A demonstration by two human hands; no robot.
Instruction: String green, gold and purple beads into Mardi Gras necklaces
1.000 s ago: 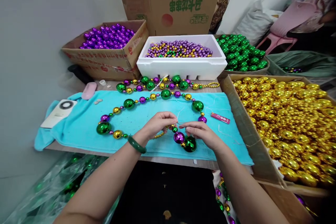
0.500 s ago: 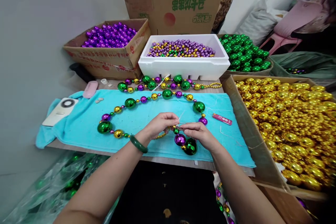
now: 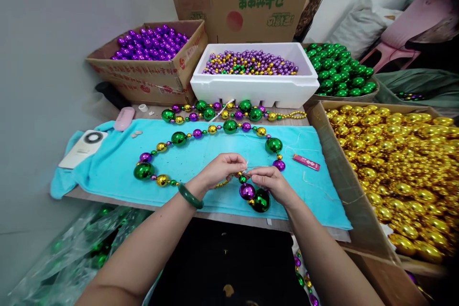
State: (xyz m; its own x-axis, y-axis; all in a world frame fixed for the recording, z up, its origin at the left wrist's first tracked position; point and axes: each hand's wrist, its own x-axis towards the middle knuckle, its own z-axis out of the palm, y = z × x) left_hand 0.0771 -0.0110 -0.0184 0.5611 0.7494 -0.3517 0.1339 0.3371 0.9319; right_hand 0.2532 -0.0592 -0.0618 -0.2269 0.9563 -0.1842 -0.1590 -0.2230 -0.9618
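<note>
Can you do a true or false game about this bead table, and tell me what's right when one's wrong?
1. The left wrist wears a green bangle. True.
2. The towel under the bead strand is pink. False: the towel is turquoise.
3. The left hand and right hand have their fingertips close together. True.
4. The white foam box holds only purple beads. False: it holds gold and green beads too.
5. The gold beads in the cardboard box on the right are purple. False: they are gold.
6. The chair at the back right is pink. True.
</note>
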